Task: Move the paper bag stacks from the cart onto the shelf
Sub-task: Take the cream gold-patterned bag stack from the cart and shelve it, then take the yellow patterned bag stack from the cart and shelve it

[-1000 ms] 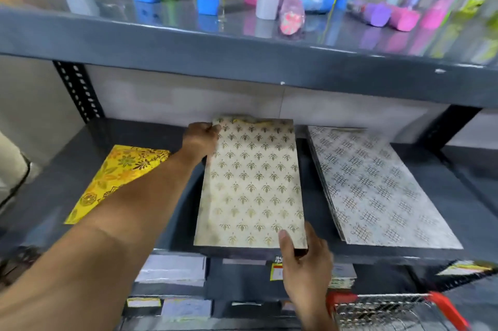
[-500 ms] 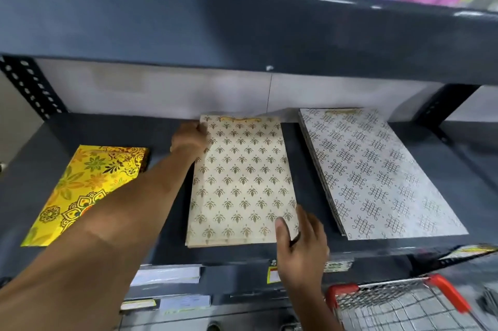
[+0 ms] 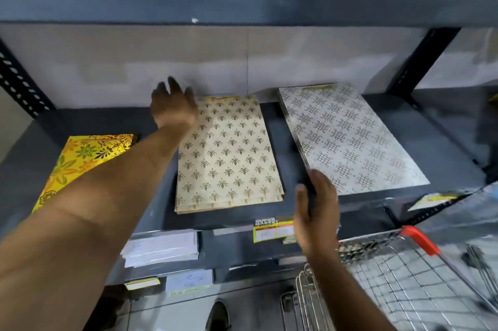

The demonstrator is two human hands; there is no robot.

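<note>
Paper bag stack (image 3: 227,154) lies flat on the shelf (image 3: 404,204), so your left hand (image 3: 172,106) and right hand (image 3: 316,212) hover open-fingered, empty.

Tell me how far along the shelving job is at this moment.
Done: three paper bag stacks lie flat on the shelf: the yellow floral stack, the cream stack and the white stack. In hand: nothing; the left hand is open beside the cream stack's far corner, the right hand open at the shelf edge. Left: unclear, since the cart is only partly visible.
</note>
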